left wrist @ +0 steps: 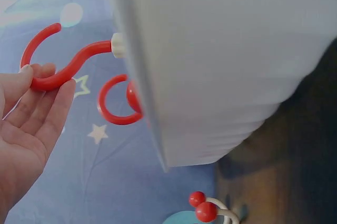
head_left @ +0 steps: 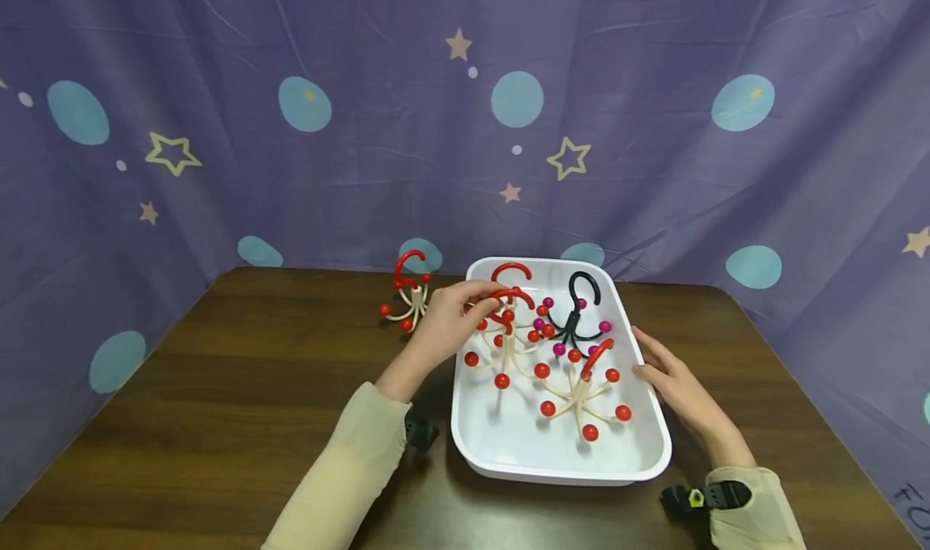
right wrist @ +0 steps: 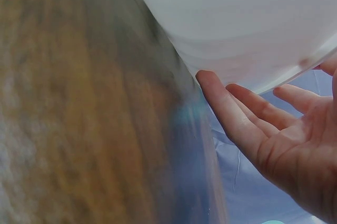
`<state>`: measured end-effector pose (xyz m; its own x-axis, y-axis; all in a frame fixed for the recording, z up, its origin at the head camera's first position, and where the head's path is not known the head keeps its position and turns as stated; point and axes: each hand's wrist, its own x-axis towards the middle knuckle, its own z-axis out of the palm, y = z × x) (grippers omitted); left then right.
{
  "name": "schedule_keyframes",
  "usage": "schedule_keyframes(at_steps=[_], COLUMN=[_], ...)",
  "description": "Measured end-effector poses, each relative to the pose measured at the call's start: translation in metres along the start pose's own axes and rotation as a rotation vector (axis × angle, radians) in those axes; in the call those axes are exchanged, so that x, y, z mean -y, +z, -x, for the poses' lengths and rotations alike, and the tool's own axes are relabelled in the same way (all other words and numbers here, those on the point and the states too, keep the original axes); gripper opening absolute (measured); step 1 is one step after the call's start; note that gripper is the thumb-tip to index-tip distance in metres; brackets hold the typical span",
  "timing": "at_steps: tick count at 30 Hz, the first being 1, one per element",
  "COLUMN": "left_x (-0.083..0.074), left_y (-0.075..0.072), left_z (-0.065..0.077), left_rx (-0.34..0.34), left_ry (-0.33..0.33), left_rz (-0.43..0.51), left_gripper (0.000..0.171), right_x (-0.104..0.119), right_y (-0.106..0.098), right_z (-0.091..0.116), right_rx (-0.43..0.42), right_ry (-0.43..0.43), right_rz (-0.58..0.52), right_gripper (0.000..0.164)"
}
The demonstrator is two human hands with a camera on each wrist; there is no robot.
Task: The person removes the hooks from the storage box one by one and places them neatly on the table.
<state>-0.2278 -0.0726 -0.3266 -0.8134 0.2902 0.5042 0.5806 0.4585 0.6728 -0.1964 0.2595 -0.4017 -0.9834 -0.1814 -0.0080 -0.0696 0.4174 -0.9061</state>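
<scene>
My left hand (head_left: 449, 317) pinches the red hook handle of a claw-shaped massager (head_left: 508, 346) with cream prongs and red ball tips. It stands over the left part of a white plastic tray (head_left: 545, 476); whether its tips touch the bottom I cannot tell. In the left wrist view, thumb and fingers close around the red hook (left wrist: 66, 74). Against the tray's right side, my right hand (head_left: 679, 384) rests with fairly straight fingers. Inside the tray are another red-handled massager (head_left: 580, 392) in front, a black one (head_left: 571, 324) with magenta balls, and a red-hooked one (head_left: 512, 266) behind, partly hidden.
Left of the tray, a further red-hooked massager (head_left: 416, 293) stands on the brown wooden table (head_left: 240, 388), partly hidden by my left hand. A purple curtain (head_left: 407, 154) with stars and blue ovals hangs behind the table's far edge.
</scene>
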Motion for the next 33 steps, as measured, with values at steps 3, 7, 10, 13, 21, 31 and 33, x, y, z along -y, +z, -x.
schedule_keyframes(at_steps=[3,7,10,13,21,31,33], left_x=[-0.003,-0.007,-0.011,-0.014,-0.014,-0.01,-0.009], left_y=[-0.005,-0.012,-0.018,-0.025,-0.04,-0.053,-0.055], left_z=[0.0,0.001,0.002,0.003,0.008,0.014,0.015], left_rx=[-0.032,-0.071,-0.085,-0.094,-0.142,-0.182,-0.193], left_ry=[0.036,0.059,0.066,0.07,0.06,0.05,0.05], left_rz=[0.002,0.017,0.036,0.055,0.062,0.077,0.074], left_gripper=[0.022,0.023,0.024,0.024,0.025,0.026,0.025], right_x=[0.0,0.0,0.001,0.002,0.004,0.003,0.003], right_y=[0.0,0.001,0.001,0.0,0.001,0.002,0.002], right_z=[0.0,0.0,0.001,0.001,0.002,0.001,0.001], right_rx=[0.001,0.006,0.003,0.002,0.011,0.005,0.003], right_ry=[-0.001,0.0,0.002,0.006,0.028,0.018,0.016], right_rz=[-0.003,-0.005,0.001,0.007,-0.003,-0.018,-0.014], right_gripper=[0.06,0.06,0.06,0.06,0.06,0.06,0.06])
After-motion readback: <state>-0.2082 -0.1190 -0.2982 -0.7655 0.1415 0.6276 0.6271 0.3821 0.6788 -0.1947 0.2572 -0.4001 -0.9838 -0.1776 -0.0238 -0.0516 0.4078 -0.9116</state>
